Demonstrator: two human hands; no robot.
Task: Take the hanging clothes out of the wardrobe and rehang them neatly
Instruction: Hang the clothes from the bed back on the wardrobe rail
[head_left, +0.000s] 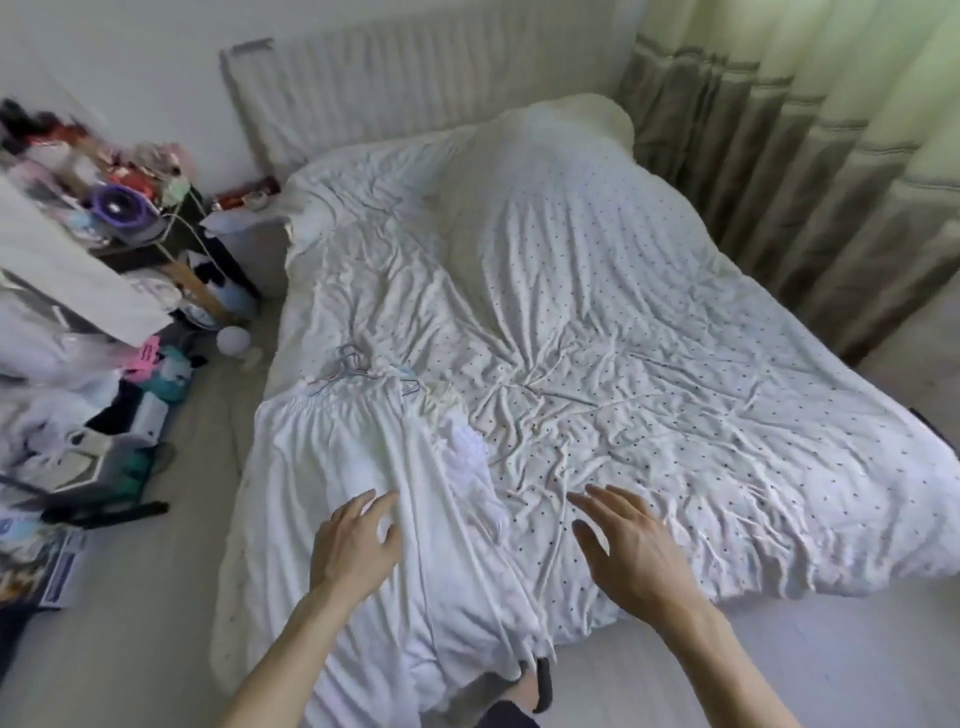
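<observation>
Several white garments (363, 467) lie stacked flat on the left front part of the bed, still on their wire hangers (358, 370), whose hooks point toward the pillows. The hems hang over the bed's front edge. My left hand (358, 535) hovers with spread fingers over the lower part of the top garment; whether it touches the cloth I cannot tell. My right hand (623, 540) is open with straight fingers above the dotted duvet, just right of the pile. Neither hand holds anything. No wardrobe is in view.
The bed (649, 338) has a crumpled white duvet with small dark dots. A cluttered shelf and piles of bags and boxes (104, 364) fill the floor at left. A radiator (395, 93) is on the back wall, curtains (810, 171) at right. My foot (535, 680) stands by the bed's front edge.
</observation>
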